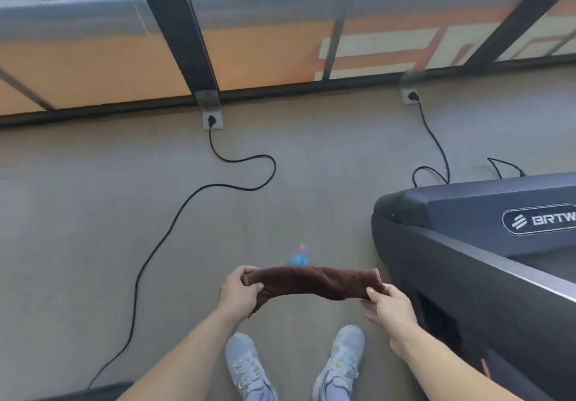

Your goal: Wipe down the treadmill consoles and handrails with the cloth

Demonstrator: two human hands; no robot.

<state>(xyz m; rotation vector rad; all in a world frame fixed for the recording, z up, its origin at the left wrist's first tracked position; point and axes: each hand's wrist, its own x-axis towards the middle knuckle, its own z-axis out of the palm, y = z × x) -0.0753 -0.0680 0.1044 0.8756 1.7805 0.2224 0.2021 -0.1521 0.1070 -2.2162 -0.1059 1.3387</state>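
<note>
A dark brown cloth (311, 282) is stretched between my two hands above the floor, folded into a long band. My left hand (240, 291) grips its left end with curled fingers and thumb. My right hand (389, 307) pinches its right end. A dark grey treadmill (461, 213) stands at the right, its front motor cover with a white logo just beyond my right hand. No console or handrail shows in this view.
Two black power cords (187, 201) run across the grey floor from wall sockets (212, 120) below the window. A small blue object (298, 259) lies on the floor behind the cloth. My white shoes (246, 366) are below. A dark edge sits at bottom left.
</note>
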